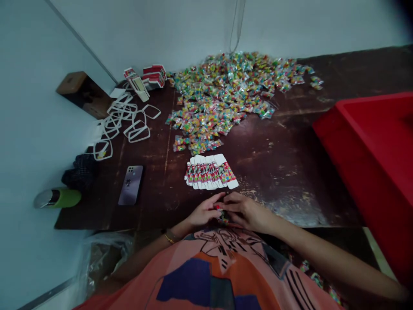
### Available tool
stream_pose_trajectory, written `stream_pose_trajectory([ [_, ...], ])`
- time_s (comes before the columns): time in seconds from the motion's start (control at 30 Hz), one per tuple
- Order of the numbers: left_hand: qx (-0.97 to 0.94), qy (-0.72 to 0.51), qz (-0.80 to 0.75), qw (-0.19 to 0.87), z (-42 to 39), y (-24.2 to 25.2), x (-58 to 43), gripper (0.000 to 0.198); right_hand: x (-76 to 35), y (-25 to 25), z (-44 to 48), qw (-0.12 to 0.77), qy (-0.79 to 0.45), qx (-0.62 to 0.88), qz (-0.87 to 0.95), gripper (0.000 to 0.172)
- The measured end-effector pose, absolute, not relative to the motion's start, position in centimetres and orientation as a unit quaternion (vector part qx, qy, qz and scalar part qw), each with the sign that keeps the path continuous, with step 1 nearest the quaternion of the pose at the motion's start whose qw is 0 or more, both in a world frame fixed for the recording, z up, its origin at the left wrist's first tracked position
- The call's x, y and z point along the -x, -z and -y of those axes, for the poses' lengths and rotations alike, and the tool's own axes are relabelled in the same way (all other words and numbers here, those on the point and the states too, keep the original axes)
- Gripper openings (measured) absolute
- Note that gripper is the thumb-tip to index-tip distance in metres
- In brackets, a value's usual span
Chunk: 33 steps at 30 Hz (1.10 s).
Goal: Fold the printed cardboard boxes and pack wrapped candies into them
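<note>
At the table's near edge, my left hand [206, 212] and my right hand [247, 212] meet around a small colourful printed box [222, 216]. Fingers of both hands are closed on it and cover much of its surface, so its flaps cannot be made out. Just beyond my fingertips lies an overlapping row of flattened printed cartons [209, 173] with white flaps. Behind that row spreads a large heap of small clear packets [222, 99] filled with multicoloured sweets.
A red plastic bin [361, 142] stands at the right. On the left are a phone [130, 185], white loops [137, 131], stacked red-and-white cartons [155, 76], a brown box [84, 94], a green bottle [60, 198] and dark cloth [79, 172]. A clear plastic bag [85, 258] hangs below.
</note>
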<state>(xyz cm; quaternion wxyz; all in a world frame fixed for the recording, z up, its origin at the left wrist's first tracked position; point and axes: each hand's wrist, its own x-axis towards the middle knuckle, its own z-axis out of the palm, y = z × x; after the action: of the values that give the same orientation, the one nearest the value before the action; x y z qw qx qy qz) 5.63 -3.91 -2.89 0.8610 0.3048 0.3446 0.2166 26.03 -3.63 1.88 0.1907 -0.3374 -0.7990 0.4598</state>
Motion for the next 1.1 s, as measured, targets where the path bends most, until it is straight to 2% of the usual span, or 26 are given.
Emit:
stream_pose_trajectory([
  [0.07,-0.362,-0.211,-0.357,0.835,3.7,2.6,-5.8,0.071,-26.2,-2.2,3.1,0.170,-0.432,0.306,0.832,0.036],
  [0.17,-0.466,-0.202,-0.409,0.759,2.7,1.6,-5.9,0.060,-27.4,-1.3,-1.8,0.144,-0.422,0.256,0.858,0.027],
  [0.23,-0.528,-0.161,-0.450,0.701,1.9,0.7,-5.3,0.056,-29.8,-0.4,-7.8,0.159,-0.347,0.349,0.856,0.021],
  [0.27,-0.562,-0.133,-0.460,0.674,1.5,0.2,-4.8,0.056,-31.4,-0.1,-11.3,0.184,-0.263,0.463,0.826,0.021],
  [0.33,-0.632,-0.072,-0.465,0.616,0.9,-0.7,-3.5,0.051,-35.1,0.1,-17.8,0.218,-0.172,0.568,0.775,0.030],
  [0.43,-0.673,0.046,-0.481,0.561,0.3,-1.7,-1.5,0.027,-39.4,0.4,-24.2,0.238,-0.103,0.631,0.731,0.036],
  [0.5,-0.654,0.075,-0.499,0.564,0.1,-2.0,-0.8,0.019,-40.3,1.3,-25.4,0.241,-0.081,0.642,0.723,0.033],
  [0.57,-0.612,0.022,-0.513,0.602,-0.2,-2.1,-0.6,0.022,-39.7,2.9,-24.4,0.247,-0.070,0.639,0.725,0.033],
  [0.7,-0.425,-0.167,-0.485,0.746,-0.6,-1.7,-1.5,0.037,-37.0,6.6,-18.0,0.261,-0.066,0.615,0.741,0.039],
  [0.8,-0.315,-0.262,-0.470,0.782,-0.7,-0.6,-3.1,0.047,-35.9,8.3,-10.9,0.267,-0.083,0.600,0.749,0.043],
  [0.93,-0.286,-0.270,-0.432,0.812,-0.6,1.2,-5.7,0.046,-35.3,8.8,-1.5,0.252,-0.086,0.594,0.759,0.050],
  [1.1,-0.242,-0.212,-0.351,0.879,-0.5,2.1,-7.9,0.037,-34.9,7.9,7.1,0.208,-0.078,0.623,0.750,0.064],
])
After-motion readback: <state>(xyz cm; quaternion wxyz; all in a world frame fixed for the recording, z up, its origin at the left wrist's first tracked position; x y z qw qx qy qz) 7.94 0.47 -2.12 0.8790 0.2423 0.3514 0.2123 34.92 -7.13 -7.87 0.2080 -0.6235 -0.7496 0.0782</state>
